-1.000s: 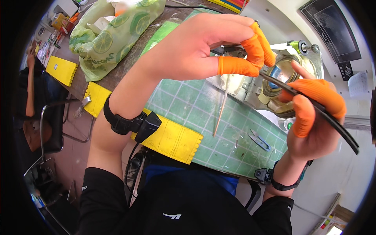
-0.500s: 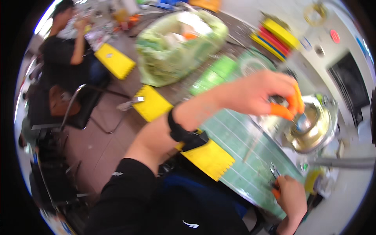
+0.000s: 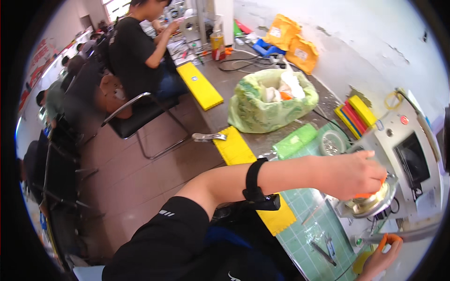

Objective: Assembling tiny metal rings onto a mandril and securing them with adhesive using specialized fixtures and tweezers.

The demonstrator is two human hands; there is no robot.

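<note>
My left hand [image 3: 358, 175] reaches across to the round brass-coloured fixture [image 3: 373, 199] on the bench machine. Its fingers, with orange finger covers, are bent together and pointed down into the fixture; what they hold, if anything, is hidden. At the lower right my right hand [image 3: 383, 258], also with orange-covered fingertips, is curled closed just below a grey tube [image 3: 412, 234]; I cannot make out anything in it. Two slim hand tools, a dark one [image 3: 323, 253] and a blue-handled one [image 3: 330, 246], lie on the green cutting mat [image 3: 307, 225].
A bin lined with a green bag [image 3: 262, 110] stands on the bench beside a green packet [image 3: 295, 141] and a round clear dish [image 3: 333, 143]. The machine's screen [image 3: 412, 157] is at the right. Yellow strips [image 3: 199, 86] line the bench edge. A person [image 3: 136, 51] sits at the far left.
My view has swung so the scene sits lower and farther right. My left hand has lowered onto the fixture. My right hand has left the tools on the mat and moved near the tube.
</note>
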